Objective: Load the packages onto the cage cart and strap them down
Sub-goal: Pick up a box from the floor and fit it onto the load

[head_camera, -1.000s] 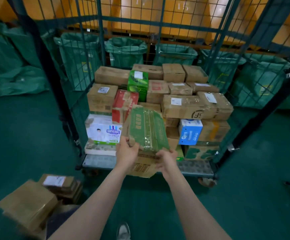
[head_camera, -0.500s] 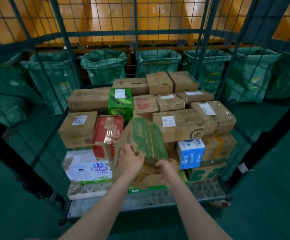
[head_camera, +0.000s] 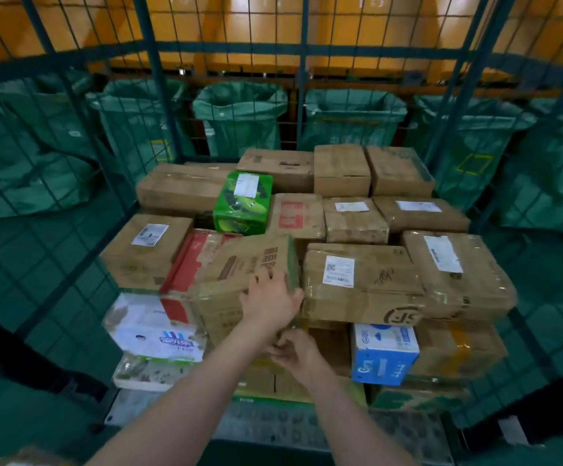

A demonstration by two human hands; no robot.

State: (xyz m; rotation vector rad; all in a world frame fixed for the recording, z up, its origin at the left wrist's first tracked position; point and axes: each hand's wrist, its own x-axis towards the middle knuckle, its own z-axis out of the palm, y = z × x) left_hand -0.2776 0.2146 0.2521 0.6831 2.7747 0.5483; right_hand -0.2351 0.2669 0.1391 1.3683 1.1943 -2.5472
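At the front of the cage cart, the brown carton lies among the top boxes, with a red box at its 9 o'clock and a labelled box at 3. The left grip presses flat on it, fingers spread (none curled). The right grip, at its 6 o'clock edge, is half hidden, so I cannot tell its hold

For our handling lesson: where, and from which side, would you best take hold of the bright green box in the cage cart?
Probably its front upper edge, reached from above on the near side. The bright green box lies flat, its front face showing above the red carton; brown cartons crowd its left, right and back.
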